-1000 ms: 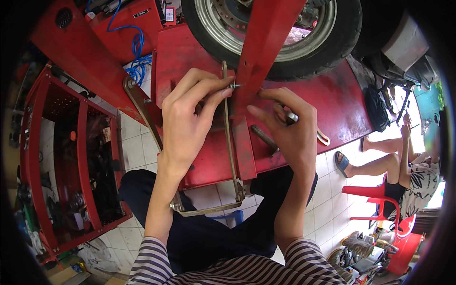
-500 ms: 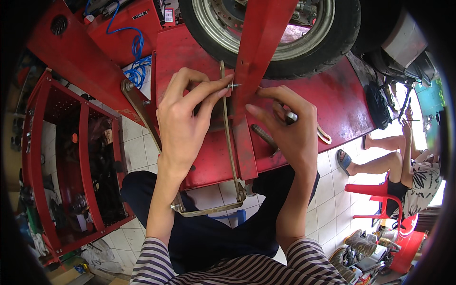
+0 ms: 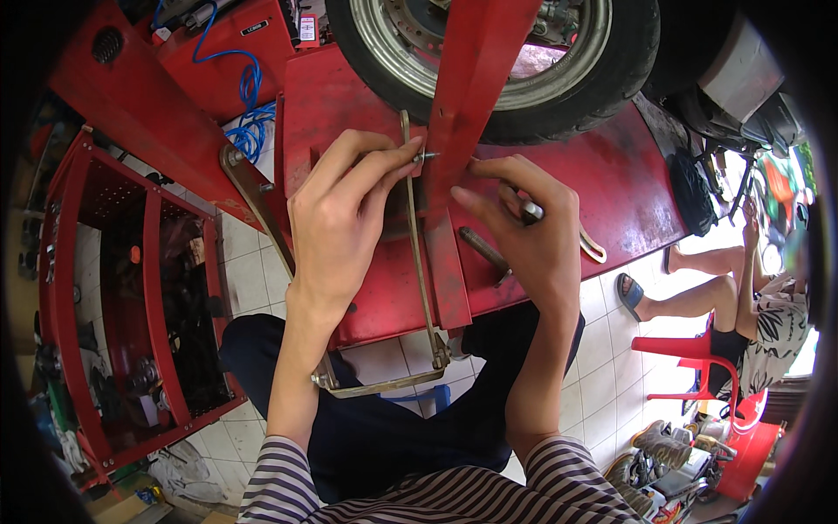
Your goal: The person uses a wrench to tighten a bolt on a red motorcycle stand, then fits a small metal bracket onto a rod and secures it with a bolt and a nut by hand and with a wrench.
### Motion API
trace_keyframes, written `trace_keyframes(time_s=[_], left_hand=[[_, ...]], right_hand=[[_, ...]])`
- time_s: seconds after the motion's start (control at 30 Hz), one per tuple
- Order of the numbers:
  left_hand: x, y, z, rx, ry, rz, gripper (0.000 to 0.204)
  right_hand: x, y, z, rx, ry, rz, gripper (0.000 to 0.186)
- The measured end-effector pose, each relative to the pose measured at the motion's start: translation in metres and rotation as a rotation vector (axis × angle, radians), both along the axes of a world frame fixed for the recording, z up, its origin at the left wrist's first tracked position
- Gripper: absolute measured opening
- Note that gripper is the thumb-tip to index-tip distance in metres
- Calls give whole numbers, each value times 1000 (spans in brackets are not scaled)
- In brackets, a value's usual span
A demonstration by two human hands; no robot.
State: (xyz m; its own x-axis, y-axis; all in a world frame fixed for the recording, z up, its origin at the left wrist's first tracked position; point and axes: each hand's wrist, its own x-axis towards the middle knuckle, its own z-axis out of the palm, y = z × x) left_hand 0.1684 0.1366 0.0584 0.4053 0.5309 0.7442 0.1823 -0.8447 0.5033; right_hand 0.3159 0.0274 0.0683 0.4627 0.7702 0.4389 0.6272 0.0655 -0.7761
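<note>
My left hand [image 3: 340,210] pinches a small bolt and nut [image 3: 422,155] where a flat metal bar [image 3: 414,253] meets the upright red post [image 3: 467,87]; its fingertips partly hide the fastener. My right hand [image 3: 532,231] has a metal tool [image 3: 531,212], too hidden to identify, in its curled fingers, while its index fingertip reaches the post's far side. The bar runs down to a cross piece [image 3: 388,382] over my lap. Below my right hand is a metal pin [image 3: 484,251] on the red platform [image 3: 628,201].
A wheel [image 3: 602,96] sits above the platform. A red slanted arm [image 3: 157,113] and coiled blue hose [image 3: 253,131] are at upper left, a red cart [image 3: 92,306] at left. Another person's leg [image 3: 698,297], a red chair [image 3: 672,348] and jumbled parts [image 3: 663,458] are at right.
Both hands keep their grips at the post with only slight shifts. The view has shifted a little, and the other person's arms at the right have moved slightly.
</note>
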Motion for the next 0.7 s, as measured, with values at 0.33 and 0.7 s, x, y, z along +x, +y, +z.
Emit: trace_keyframes(time_s=[0.33, 0.7], left_hand=[[0, -2, 1, -17, 25, 9, 21], [2, 4, -1, 56, 52, 56, 19]], right_hand=[[0, -1, 2, -7, -2, 0, 25], [-1, -1, 4, -38, -8, 0, 26]])
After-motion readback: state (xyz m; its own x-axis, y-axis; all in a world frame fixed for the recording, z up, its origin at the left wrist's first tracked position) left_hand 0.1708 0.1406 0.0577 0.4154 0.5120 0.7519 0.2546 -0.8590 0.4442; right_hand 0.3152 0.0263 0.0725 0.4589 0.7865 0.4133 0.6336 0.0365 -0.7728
